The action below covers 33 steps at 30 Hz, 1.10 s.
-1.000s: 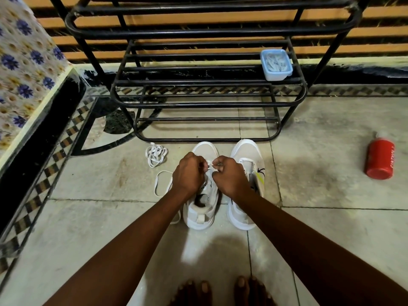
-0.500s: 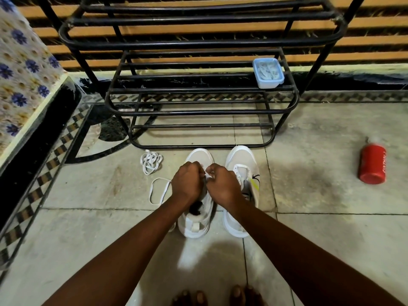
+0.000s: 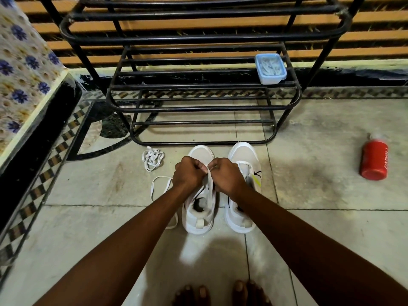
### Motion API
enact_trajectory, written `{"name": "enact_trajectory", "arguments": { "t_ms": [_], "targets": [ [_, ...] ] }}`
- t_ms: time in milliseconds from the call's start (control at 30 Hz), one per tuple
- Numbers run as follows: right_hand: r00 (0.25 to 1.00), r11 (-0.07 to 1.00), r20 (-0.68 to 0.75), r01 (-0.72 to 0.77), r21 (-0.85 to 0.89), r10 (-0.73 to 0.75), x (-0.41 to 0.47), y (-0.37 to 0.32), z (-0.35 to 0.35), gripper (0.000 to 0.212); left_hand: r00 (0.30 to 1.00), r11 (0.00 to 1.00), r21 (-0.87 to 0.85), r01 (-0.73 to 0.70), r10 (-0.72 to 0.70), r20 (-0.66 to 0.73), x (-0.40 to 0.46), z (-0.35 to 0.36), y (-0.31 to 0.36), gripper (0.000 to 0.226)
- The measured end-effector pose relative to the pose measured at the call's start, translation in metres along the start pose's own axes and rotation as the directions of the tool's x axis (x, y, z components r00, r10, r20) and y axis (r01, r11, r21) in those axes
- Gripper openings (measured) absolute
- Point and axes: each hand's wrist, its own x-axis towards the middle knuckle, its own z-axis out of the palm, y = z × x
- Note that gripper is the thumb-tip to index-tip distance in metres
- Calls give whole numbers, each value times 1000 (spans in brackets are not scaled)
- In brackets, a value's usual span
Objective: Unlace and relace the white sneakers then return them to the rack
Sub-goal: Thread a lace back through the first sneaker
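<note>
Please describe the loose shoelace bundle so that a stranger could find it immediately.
Start at the black metal shoe rack. On the floor before its left corner, left of the white sneakers, lies the bundled white shoelace. Unlike the other lace, it touches no shoe.

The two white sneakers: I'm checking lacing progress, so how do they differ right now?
The left sneaker is being worked on: the left hand and right hand pinch a lace over it, and that lace trails loose on the floor. The right sneaker is untouched, with no lace visible in it and a yellow-green mark on its side. Both are white, side by side on the floor, toes toward the rack.
</note>
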Motion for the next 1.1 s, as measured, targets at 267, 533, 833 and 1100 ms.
{"name": "enact_trajectory", "arguments": {
  "t_ms": [267,533,833,1100],
  "targets": [
    [996,972,-71,30,-232,-48,6,-2,4,21,996,974,-222,48,-62,-57,0,2,-9,15],
    [972,789,37,211,-577,-233,9,-8,4,19,998,960,-278,41,-53,-34,2,-1,-16,15],
    [811,289,72,288,-913,-580,23,-3,-11,21,935,919,255,-299,336,-114,-22,11,-28,33],
    [783,874,-399,375,-308,-477,29,18,-52,28,919,802,542,-253,374,-124,-26,6,-22,40]
  ]
}}
